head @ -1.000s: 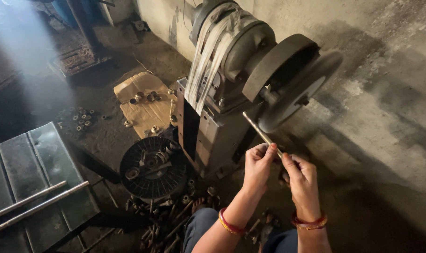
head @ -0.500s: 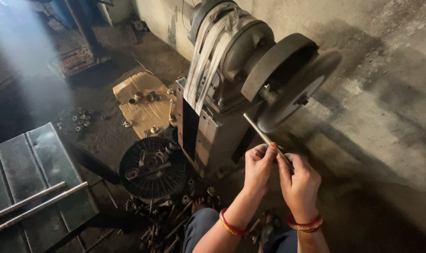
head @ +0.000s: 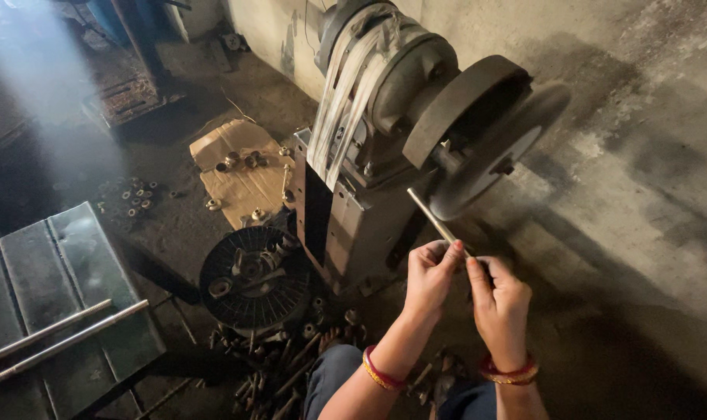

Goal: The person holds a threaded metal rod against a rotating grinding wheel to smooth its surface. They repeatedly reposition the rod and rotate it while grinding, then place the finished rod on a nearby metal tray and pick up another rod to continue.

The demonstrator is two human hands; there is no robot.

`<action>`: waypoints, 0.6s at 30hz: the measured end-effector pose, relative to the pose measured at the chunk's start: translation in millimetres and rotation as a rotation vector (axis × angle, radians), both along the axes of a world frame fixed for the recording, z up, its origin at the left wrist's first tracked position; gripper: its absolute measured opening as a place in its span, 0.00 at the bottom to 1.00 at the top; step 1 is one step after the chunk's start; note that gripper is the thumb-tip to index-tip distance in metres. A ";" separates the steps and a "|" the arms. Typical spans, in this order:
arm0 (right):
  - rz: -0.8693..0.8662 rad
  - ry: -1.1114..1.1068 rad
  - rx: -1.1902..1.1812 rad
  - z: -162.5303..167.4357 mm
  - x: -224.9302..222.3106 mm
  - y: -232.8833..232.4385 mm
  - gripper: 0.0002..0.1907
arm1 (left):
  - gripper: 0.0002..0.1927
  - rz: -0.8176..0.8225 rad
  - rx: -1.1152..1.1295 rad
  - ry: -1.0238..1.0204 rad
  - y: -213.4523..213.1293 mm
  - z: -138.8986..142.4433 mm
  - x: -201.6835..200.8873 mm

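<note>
Both hands grip thin metal rod (head: 433,220), angled up-left toward grinding wheel (head: 489,155). Left hand (head: 429,274) closed around rod's lower part, fingers curled, thumb on top. Right hand (head: 499,305) just beside it, closed on rod's near end. Rod tip close under wheel's rim; contact cannot be told. Wheel mounted on grey belt-driven machine (head: 353,210). Round clutch disc (head: 252,276) on floor left of machine. Cardboard sheet (head: 240,167) with small metal parts beyond. Two long bars (head: 57,342) lie on green sheet-metal table (head: 50,264), far left.
</note>
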State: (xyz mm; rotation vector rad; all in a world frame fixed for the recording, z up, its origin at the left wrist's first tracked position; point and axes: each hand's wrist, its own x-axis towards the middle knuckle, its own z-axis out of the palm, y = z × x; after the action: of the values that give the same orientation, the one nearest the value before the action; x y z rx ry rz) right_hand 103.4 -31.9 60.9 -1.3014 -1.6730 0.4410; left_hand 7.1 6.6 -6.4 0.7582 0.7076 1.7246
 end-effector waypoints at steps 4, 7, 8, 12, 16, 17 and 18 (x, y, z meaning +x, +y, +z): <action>0.015 0.032 -0.009 1.0 8.7 -5.3 0.11 | 0.14 -0.056 -0.038 -0.005 -7.1 4.0 2.1; 0.025 0.060 -0.032 1.9 13.3 -8.1 0.11 | 0.14 -0.053 -0.039 0.032 -11.3 6.2 4.9; 0.028 0.076 -0.051 2.7 15.4 -10.3 0.11 | 0.15 -0.057 -0.040 0.049 -13.8 6.5 5.4; 0.018 0.083 -0.088 6.3 21.1 -16.8 0.10 | 0.17 -0.058 -0.031 0.113 -19.8 8.5 7.4; 0.018 0.053 -0.017 9.3 24.8 -27.1 0.10 | 0.14 -0.130 -0.004 0.030 -28.3 12.8 9.2; 0.013 0.028 -0.001 9.9 25.5 -29.2 0.09 | 0.14 -0.147 0.013 0.011 -30.8 14.1 9.6; 0.009 0.003 0.015 10.4 26.0 -31.1 0.09 | 0.14 -0.163 0.029 -0.010 -32.5 15.5 9.8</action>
State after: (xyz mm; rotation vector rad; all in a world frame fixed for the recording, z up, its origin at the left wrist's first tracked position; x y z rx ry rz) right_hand 129.4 -63.0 71.3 -1.2821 -1.6768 0.4343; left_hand 16.9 -25.9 9.0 0.8050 0.5984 1.5923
